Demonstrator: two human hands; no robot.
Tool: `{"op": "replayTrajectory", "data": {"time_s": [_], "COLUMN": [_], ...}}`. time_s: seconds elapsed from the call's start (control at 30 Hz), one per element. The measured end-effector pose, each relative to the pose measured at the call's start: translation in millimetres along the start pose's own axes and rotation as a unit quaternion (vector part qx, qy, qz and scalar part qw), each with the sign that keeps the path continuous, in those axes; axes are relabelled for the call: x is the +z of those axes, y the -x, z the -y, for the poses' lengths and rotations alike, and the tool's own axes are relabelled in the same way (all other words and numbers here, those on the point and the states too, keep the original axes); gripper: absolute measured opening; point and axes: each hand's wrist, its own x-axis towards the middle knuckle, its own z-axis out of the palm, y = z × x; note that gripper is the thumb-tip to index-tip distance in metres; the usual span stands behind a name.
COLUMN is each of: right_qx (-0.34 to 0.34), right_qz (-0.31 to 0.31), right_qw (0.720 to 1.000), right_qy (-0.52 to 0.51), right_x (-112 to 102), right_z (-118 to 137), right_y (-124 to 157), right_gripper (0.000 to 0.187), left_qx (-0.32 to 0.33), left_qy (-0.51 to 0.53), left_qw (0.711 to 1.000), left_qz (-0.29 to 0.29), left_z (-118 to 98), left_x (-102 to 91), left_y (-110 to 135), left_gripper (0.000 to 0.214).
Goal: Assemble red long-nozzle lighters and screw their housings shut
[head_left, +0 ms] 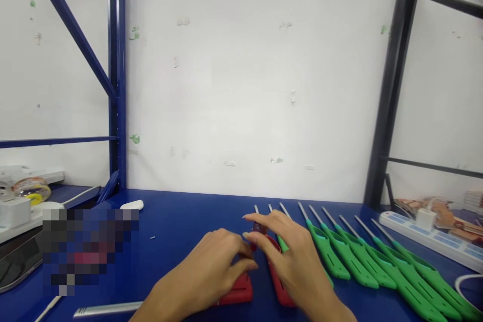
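My left hand (pixel 211 266) rests on a red long-nosed lighter (pixel 237 293) on the blue table (pixel 181 221), fingers curled and pinched at its upper part. My right hand (pixel 294 256) lies over a second red lighter (pixel 281 287), thumb and forefinger pinched close to the left fingertips around a small dark piece I cannot make out. Metal nozzle tips (pixel 269 208) stick out beyond the fingers. To the right lies a row of several green lighters (pixel 362 261), side by side, nozzles pointing away.
A white power strip (pixel 433 239) with a plugged adapter sits at the far right. A metal strip (pixel 107 309) lies at the near left edge. A blurred patch (pixel 88 249), a white object (pixel 132 205) and clutter lie to the left. White wall behind, blue and black rack posts.
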Motion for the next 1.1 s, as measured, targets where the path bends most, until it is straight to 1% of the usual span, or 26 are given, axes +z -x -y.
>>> {"op": "replayTrajectory", "data": {"time_s": [0.07,0.13,0.2,0.27,0.33,0.4,0.5,0.6,0.67,0.7,0.77,0.83,0.87,0.93,1.0,1.1], "right_qx": [-0.009,-0.017,-0.021,-0.023,-0.025,-0.018,-0.003,-0.019,-0.042,-0.05,-0.059,-0.056,-0.054,-0.047,-0.037,-0.022], "right_qz": [-0.01,0.001,0.017,0.018,0.013,0.005,-0.031,-0.064,-0.07,-0.061,-0.022,0.021,0.03,0.028,0.012,-0.024], "right_qw": [1.0,1.0,1.0,0.999,0.999,0.997,0.995,0.994,0.995,0.995,0.997,0.997,0.997,0.998,0.999,0.999], "right_qy": [0.015,0.014,0.004,-0.013,-0.044,-0.077,-0.095,-0.083,-0.063,-0.054,-0.043,-0.04,-0.035,-0.023,-0.012,0.001], "right_x": [1.1,-1.5,-7.6,-14.5,-19.1,-19.7,-13.6,-6.9,-6.9,-8.7,-14.8,-21.1,-23.1,-23.6,-19.8,-10.7], "right_z": [-0.4,-0.7,-1.0,-1.3,-1.6,-1.5,0.9,4.9,6.6,6.9,6.1,4.6,3.8,2.6,2.4,3.7], "right_y": [0.4,1.8,3.4,4.3,3.8,2.0,-0.9,-0.9,0.7,1.7,3.3,4.0,4.1,3.8,3.3,1.9], "right_gripper": [0.028,0.034,0.037,0.037,0.033,0.026,0.014,0.01,0.011,0.013,0.018,0.023,0.024,0.022,0.019,0.019], "left_qx": [-0.013,-0.019,-0.013,-0.001,0.008,0.013,-0.015,-0.057,-0.063,-0.059,-0.046,-0.03,-0.022,-0.014,-0.021,-0.042], "left_qy": [0.001,0.005,0.009,0.011,0.024,0.042,0.056,0.072,0.088,0.094,0.102,0.101,0.102,0.108,0.127,0.19], "left_qw": [0.999,0.998,0.997,0.998,0.998,0.997,0.993,0.986,0.982,0.982,0.984,0.987,0.988,0.988,0.986,0.976], "left_qz": [-0.034,-0.066,-0.077,-0.069,-0.064,-0.065,-0.098,-0.14,-0.153,-0.153,-0.141,-0.124,-0.118,-0.114,-0.109,-0.102], "left_z": [-2.0,-3.9,-5.3,-6.8,-8.7,-11.2,-14.9,-17.3,-18.3,-18.7,-19.4,-19.7,-19.7,-19.3,-18.7,-17.8], "left_x": [-2.3,-2.9,-1.5,0.3,0.7,-0.9,-4.0,-4.3,-3.5,-3.3,-3.8,-5.3,-6.3,-8.0,-8.8,-7.7], "left_y": [-0.8,-2.2,-3.5,-3.3,-1.2,2.2,6.0,5.6,4.1,3.5,3.2,4.1,4.8,5.9,6.1,4.3], "left_gripper": [0.017,0.017,0.02,0.025,0.024,0.018,0.007,0.011,0.015,0.015,0.012,0.009,0.009,0.011,0.016,0.014]}}
